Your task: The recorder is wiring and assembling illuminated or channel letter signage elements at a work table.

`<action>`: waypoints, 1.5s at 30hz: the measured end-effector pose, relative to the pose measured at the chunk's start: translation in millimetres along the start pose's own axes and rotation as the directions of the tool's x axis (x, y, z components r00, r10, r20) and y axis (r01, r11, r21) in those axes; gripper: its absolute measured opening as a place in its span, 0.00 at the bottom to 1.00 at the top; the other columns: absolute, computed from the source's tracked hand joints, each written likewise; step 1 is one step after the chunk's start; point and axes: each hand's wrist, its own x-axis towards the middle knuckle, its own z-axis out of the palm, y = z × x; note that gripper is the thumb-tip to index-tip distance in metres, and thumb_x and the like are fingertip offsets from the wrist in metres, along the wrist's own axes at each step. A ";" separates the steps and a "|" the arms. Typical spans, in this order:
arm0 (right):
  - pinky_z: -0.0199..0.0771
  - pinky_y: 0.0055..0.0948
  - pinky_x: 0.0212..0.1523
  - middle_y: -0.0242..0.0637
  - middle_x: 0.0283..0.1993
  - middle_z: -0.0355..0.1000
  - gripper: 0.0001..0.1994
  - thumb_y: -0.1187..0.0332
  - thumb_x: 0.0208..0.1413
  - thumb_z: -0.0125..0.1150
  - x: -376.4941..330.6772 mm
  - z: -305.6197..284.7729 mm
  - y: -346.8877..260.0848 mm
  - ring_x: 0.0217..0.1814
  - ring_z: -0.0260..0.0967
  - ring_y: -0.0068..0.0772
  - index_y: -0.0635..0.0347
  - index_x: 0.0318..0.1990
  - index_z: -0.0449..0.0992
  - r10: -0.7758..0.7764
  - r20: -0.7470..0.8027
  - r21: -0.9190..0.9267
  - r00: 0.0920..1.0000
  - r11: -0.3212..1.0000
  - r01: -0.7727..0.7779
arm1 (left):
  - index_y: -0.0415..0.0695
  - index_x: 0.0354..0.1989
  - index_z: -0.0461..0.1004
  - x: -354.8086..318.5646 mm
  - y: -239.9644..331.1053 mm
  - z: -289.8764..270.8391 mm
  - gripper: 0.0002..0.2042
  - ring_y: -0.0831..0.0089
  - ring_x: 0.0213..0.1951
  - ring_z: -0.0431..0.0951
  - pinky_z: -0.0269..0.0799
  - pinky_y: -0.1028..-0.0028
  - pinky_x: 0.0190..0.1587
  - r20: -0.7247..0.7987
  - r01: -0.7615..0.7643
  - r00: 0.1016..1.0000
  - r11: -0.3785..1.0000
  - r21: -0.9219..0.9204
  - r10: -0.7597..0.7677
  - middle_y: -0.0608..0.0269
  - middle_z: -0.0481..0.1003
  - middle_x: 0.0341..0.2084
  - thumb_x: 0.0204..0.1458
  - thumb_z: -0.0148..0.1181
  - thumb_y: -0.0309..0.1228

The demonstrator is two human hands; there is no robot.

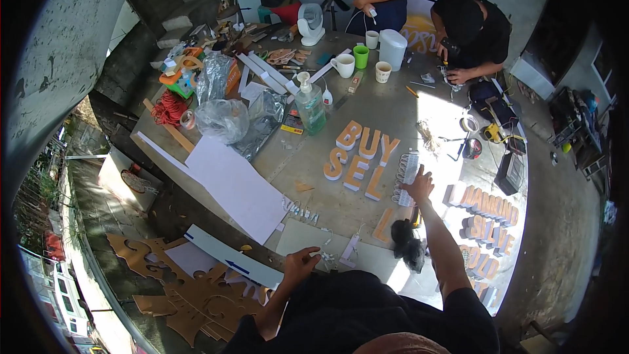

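Reaching out across the surface (406,118), the right hand (419,185) sits right of centre in the frame, fingers spread flat on a strip of small white pieces (406,177) lying beside the cut-out letters (359,156). Open hand, pressing down, nothing gripped. Down at lower centre the left hand (300,263) rests at the near edge of the surface, fingers curled loosely over small white bits (325,257); whether it actually grips one, I can't tell from here. Those tan letters with white sides lie in two rows, just left of the right hand. Moving up and left, a clear pump bottle (310,106) stands upright, with crumpled plastic bags (226,118) beside it and a big white sheet (236,187) hanging over the edge. Further up, mugs, a green cup (361,56) and a white jug (393,48) cluster near a small fan (311,23). At upper right a person in black (473,33) bends over their own work. More letter blocks (483,223) lie on the floor at lower right.
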 end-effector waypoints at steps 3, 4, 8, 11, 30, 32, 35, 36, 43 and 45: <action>0.66 0.58 0.54 0.56 0.56 0.63 0.52 0.63 0.36 0.81 12.1 9.1 8.2 0.58 0.67 0.58 0.58 0.69 0.52 0.032 -0.030 0.202 0.999 0.979 -0.025 | 0.41 0.46 0.82 4.9 4.9 -1.5 0.13 0.77 0.18 0.77 0.70 0.75 0.24 0.031 0.075 0.997 0.997 -0.025 -0.074 0.61 0.77 0.16 0.53 0.67 0.32; 0.65 0.59 0.55 0.54 0.53 0.67 0.50 0.67 0.37 0.80 16.0 12.3 10.2 0.58 0.68 0.56 0.61 0.69 0.53 0.038 -0.055 0.127 0.998 0.991 -0.030 | 0.41 0.46 0.82 6.5 6.6 -1.9 0.13 0.77 0.18 0.77 0.70 0.75 0.24 0.029 0.057 0.998 0.998 -0.037 -0.056 0.61 0.77 0.16 0.53 0.67 0.32; 0.74 0.45 0.51 0.56 0.45 0.75 0.45 0.73 0.37 0.77 26.1 20.0 22.7 0.49 0.75 0.53 0.69 0.65 0.58 -0.009 -0.138 0.352 0.990 0.934 0.058 | 0.41 0.47 0.81 9.8 10.8 -4.3 0.14 0.79 0.19 0.76 0.70 0.75 0.24 0.034 0.074 0.997 0.996 -0.058 -0.072 0.61 0.77 0.16 0.54 0.66 0.32; 0.78 0.37 0.43 0.56 0.40 0.77 0.40 0.76 0.38 0.75 33.5 23.4 32.4 0.39 0.78 0.49 0.72 0.63 0.62 0.064 -0.058 0.623 0.996 0.782 -0.014 | 0.41 0.47 0.82 10.2 10.9 -4.0 0.14 0.79 0.20 0.76 0.70 0.75 0.25 0.043 0.091 0.995 0.994 -0.059 -0.088 0.62 0.77 0.16 0.54 0.65 0.32; 0.71 0.22 0.31 0.32 0.37 0.78 0.20 0.78 0.56 0.65 -174.4 -103.8 79.2 0.36 0.74 0.21 0.65 0.57 0.74 0.016 0.173 0.959 0.985 -0.231 -0.165 | 0.39 0.50 0.80 1.5 38.4 18.7 0.13 0.85 0.21 0.68 0.58 0.82 0.24 0.245 0.198 0.961 0.939 -0.283 -0.129 0.71 0.71 0.17 0.57 0.62 0.27; 0.73 0.21 0.32 0.28 0.37 0.78 0.20 0.75 0.55 0.68 -208.6 -105.6 85.3 0.37 0.74 0.20 0.64 0.56 0.75 0.051 0.192 0.950 0.980 -0.259 -0.172 | 0.39 0.50 0.80 4.6 48.1 30.8 0.13 0.85 0.21 0.68 0.58 0.82 0.25 0.301 0.184 0.947 0.954 -0.237 -0.108 0.71 0.71 0.17 0.57 0.62 0.27; 0.74 0.21 0.39 0.33 0.48 0.77 0.20 0.76 0.56 0.67 -253.5 -109.2 110.8 0.44 0.74 0.22 0.63 0.57 0.74 0.176 0.279 0.947 0.944 -0.211 -0.241 | 0.38 0.49 0.80 9.3 58.6 45.7 0.12 0.84 0.22 0.70 0.62 0.81 0.26 0.400 0.183 0.911 0.967 -0.178 -0.099 0.72 0.71 0.17 0.57 0.62 0.26; 0.74 0.22 0.42 0.36 0.52 0.76 0.20 0.76 0.56 0.66 -266.4 -111.1 122.3 0.48 0.73 0.23 0.63 0.57 0.74 0.151 0.212 0.954 0.966 -0.247 -0.170 | 0.38 0.49 0.80 11.3 60.8 52.0 0.12 0.84 0.23 0.70 0.63 0.81 0.27 0.434 0.150 0.899 0.971 -0.188 -0.055 0.72 0.71 0.18 0.57 0.62 0.25; 0.76 0.26 0.53 0.43 0.62 0.72 0.23 0.83 0.53 0.64 -326.8 -152.6 222.2 0.54 0.73 0.28 0.67 0.59 0.72 0.339 0.074 0.994 0.938 -0.098 -0.043 | 0.38 0.50 0.79 -2.6 77.4 88.9 0.13 0.86 0.21 0.68 0.55 0.83 0.23 0.505 0.120 0.863 0.973 -0.198 -0.003 0.72 0.71 0.18 0.57 0.61 0.26; 0.76 0.25 0.51 0.43 0.61 0.72 0.22 0.82 0.54 0.64 -334.8 -166.2 252.5 0.52 0.74 0.27 0.68 0.58 0.73 0.439 0.028 0.999 0.898 -0.049 -0.008 | 0.38 0.50 0.79 -10.7 83.0 102.4 0.13 0.86 0.21 0.68 0.55 0.82 0.23 0.526 0.145 0.850 0.974 -0.175 -0.032 0.72 0.71 0.18 0.57 0.61 0.27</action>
